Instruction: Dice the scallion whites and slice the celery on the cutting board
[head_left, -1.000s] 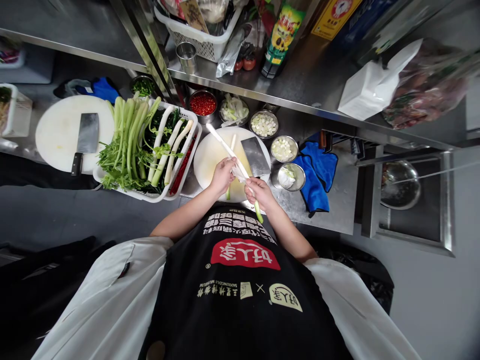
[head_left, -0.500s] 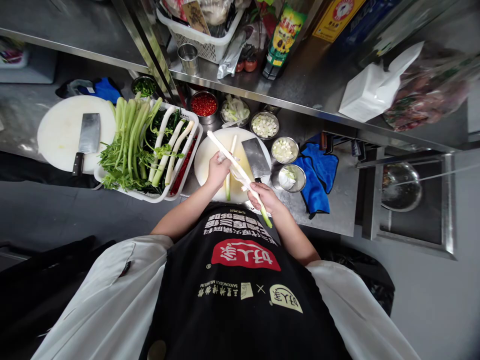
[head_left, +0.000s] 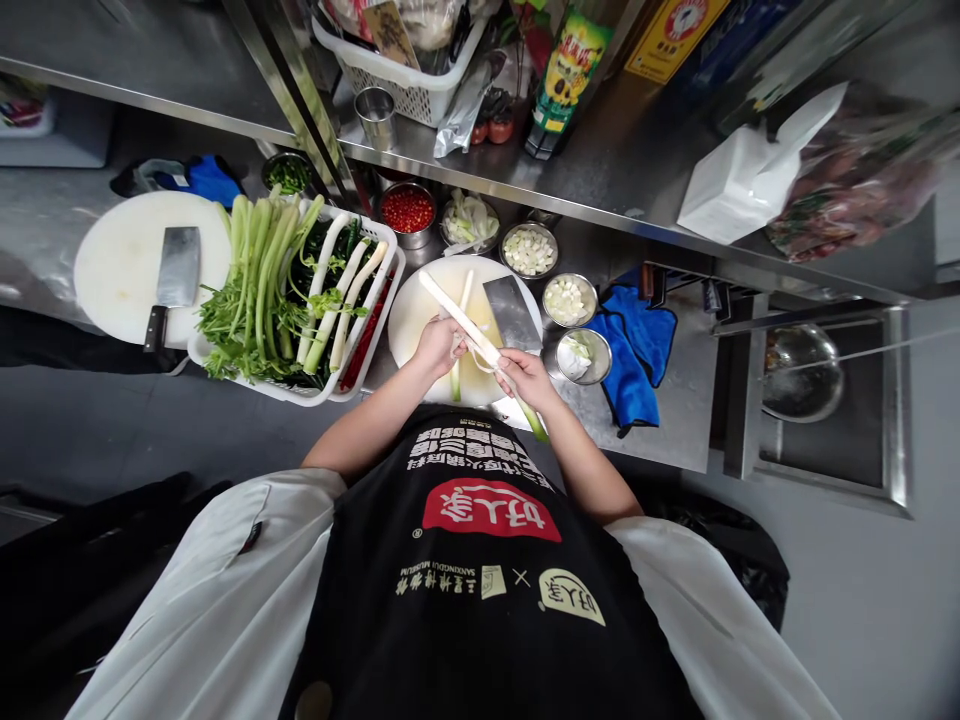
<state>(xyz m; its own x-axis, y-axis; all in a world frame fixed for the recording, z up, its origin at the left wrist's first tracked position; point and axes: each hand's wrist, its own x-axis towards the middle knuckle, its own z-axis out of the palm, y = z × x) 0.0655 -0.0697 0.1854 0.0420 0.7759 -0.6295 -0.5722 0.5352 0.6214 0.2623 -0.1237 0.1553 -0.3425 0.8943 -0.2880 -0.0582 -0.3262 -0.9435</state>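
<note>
A long white-and-green leek (head_left: 459, 315) slants over the round cutting board (head_left: 409, 310), its green end near my apron. My left hand (head_left: 439, 347) is closed around its middle, with the fingertips partly hidden. Lower down the stalk, my right hand (head_left: 527, 377) grips it where white turns to green. A thin strip of peeled outer layer stretches between the two hands. Another leek (head_left: 456, 380) lies on the board beneath. On the board's right side rests a cleaver (head_left: 514, 315), untouched.
Left stands a white basket (head_left: 300, 392) of celery and leeks, beside a second board (head_left: 112, 255) with another cleaver (head_left: 180, 265). Steel bowls of chopped vegetables (head_left: 529, 250) and red chillies (head_left: 408, 210) line the back. Blue gloves (head_left: 634, 350) and a sink (head_left: 892, 400) are right. A steel shelf (head_left: 600, 190) overhangs.
My right hand has shifted slightly up along the leek. The loose outer layer, earlier bunched at my left hand, now stretches as a strip between both hands.
</note>
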